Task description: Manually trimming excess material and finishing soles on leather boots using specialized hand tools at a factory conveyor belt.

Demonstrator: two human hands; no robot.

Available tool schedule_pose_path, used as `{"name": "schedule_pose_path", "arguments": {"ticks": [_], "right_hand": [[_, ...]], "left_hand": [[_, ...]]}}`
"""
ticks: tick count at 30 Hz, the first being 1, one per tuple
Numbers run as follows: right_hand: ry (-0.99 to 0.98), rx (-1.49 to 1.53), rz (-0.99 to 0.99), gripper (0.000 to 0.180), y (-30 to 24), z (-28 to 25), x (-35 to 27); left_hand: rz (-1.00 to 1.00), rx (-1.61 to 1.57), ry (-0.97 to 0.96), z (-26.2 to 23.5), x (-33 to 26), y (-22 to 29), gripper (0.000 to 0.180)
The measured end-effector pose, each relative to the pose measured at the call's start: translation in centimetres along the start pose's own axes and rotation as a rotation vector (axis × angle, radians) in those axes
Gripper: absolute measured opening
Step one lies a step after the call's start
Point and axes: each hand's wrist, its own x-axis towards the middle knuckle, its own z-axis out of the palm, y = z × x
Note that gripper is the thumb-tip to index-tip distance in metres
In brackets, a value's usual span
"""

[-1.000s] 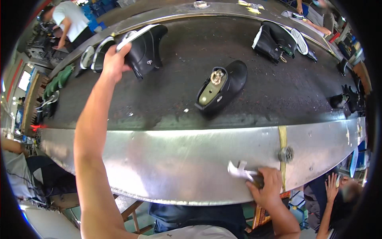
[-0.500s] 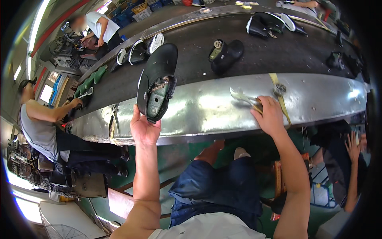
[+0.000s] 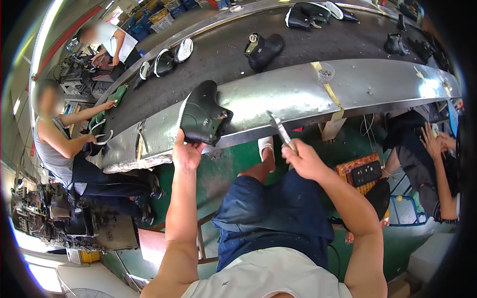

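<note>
My left hand (image 3: 187, 155) grips a black shoe upper (image 3: 201, 113) by its heel end, with the toe pointing up and away over the metal edge of the bench. A pale sole edge runs along the shoe's left side, and some of its opening faces right. My right hand (image 3: 304, 160) is closed round the handles of silver pliers (image 3: 281, 129). Their jaws point up and left, apart from the shoe, just over the near edge of the bench. Fingers partly hide the handles.
Beyond the metal ledge (image 3: 290, 94), a dark belt (image 3: 213, 64) carries several black shoes, such as one on a green last (image 3: 263, 51). A small clear cup (image 3: 325, 72) sits on the ledge by yellow tape. One co-worker (image 3: 54, 144) stands left; another person's hand (image 3: 433, 144) shows right.
The shoe has been turned in my left hand, so its side now shows instead of its opening. My right hand has lifted the pliers off the ledge and drawn them left and nearer.
</note>
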Motion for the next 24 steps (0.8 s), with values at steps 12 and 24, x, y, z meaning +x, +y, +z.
{"name": "schedule_pose_path", "arguments": {"ticks": [12,24], "right_hand": [[-0.542,0.671,0.359,0.032,-6.0,7.4,5.1],[-0.606,1.335,0.468,0.035,-3.7,8.1,3.6]], "left_hand": [[-0.016,-0.093,0.088,0.8,-0.5,0.4,0.052],[-0.048,-0.215,0.053,0.0,-0.2,0.1,0.05]]}}
